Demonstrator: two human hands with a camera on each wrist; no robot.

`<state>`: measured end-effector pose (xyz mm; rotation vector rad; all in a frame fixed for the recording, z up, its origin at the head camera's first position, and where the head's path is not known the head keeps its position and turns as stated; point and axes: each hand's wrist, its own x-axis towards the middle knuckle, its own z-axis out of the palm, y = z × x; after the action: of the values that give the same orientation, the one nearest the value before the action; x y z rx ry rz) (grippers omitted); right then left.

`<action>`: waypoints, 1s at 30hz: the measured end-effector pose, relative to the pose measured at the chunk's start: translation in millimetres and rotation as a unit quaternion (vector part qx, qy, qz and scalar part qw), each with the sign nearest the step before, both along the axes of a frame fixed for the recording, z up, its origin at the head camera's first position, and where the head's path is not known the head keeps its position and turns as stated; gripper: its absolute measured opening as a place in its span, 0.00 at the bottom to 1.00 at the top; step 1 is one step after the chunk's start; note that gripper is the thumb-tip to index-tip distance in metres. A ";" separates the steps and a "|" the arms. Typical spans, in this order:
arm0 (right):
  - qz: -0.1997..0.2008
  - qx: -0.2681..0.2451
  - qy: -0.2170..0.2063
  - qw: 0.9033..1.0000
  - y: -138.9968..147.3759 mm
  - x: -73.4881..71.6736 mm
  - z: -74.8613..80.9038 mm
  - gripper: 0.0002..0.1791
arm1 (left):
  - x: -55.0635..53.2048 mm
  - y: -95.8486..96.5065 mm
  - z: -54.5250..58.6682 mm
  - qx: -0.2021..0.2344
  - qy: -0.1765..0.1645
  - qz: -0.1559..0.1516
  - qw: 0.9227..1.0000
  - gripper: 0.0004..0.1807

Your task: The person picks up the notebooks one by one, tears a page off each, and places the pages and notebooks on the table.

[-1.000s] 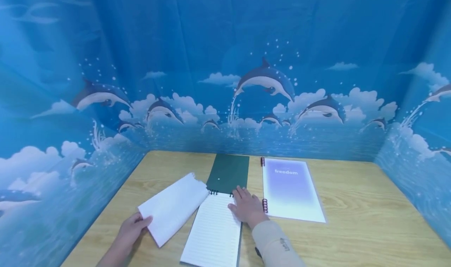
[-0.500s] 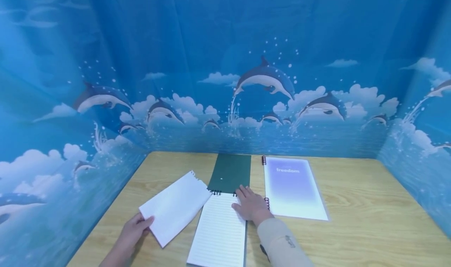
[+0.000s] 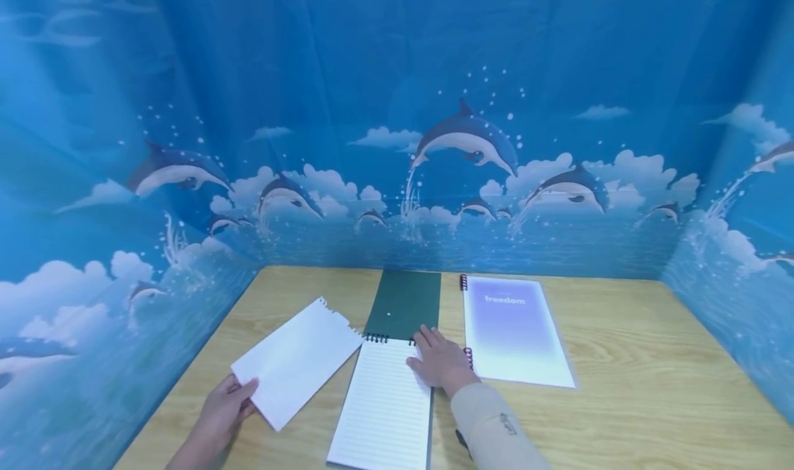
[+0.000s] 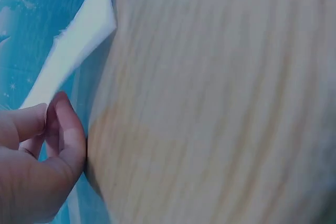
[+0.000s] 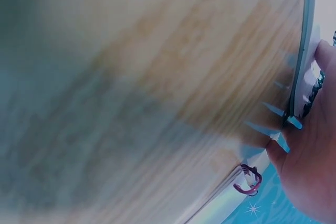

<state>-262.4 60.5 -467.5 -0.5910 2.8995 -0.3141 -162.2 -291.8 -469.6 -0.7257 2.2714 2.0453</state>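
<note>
Leftward, away from the open notebook [image 3: 383, 401], the white paper [image 3: 298, 363] has shifted a little since the frame half a second ago, and the left hand [image 3: 225, 404] has gone with it. From where I stand, the right hand [image 3: 442, 363] looks to be in the same place.

The left hand pinches the paper at its near short end, thumb on top and fingers curled below; the left wrist view shows the same grip. The paper lies forward and to the right of that hand, its long axis running slantwise from the pinch towards the notebook's black coil [image 3: 376, 338]. Its torn edge [image 3: 335, 318] is the end farthest from the left hand, with one corner right by the coil's left end; whether they touch I cannot tell.

That makes the left hand much the nearer of the two. The right hand is well apart from the paper, across the ruled page, resting flat over the coil's right end with its fingers lightly extended.

Just ahead of the right fingertips lies the dark green cover [image 3: 406, 304], folded back; just to that hand's right, a "freedom" booklet [image 3: 517, 339] lies on the wooden table [image 3: 651, 387].
</note>
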 end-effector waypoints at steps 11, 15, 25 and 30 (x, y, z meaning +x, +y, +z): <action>-0.002 -0.003 0.004 1.000 0.6 -3.3 -8.4 0.33 | 2.4 -12.5 20.0 -0.144 -0.027 0.042 0.988 0.32; -0.002 -0.009 0.011 1.000 2.8 -7.2 -14.0 0.33 | 1.3 -9.6 38.6 -0.305 0.057 0.070 0.948 0.23; -0.006 -0.051 0.030 0.998 3.9 -14.7 -18.8 0.27 | -16.3 10.6 59.1 -0.512 0.376 0.126 0.762 0.03; -0.008 -0.066 0.022 0.998 3.1 -13.4 -12.6 0.27 | -29.7 13.0 55.1 -0.589 0.474 0.036 0.654 0.04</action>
<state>-275.8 63.6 -480.2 -0.6040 2.9443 -0.5050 -191.8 -278.9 -414.4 0.6382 4.1101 0.5323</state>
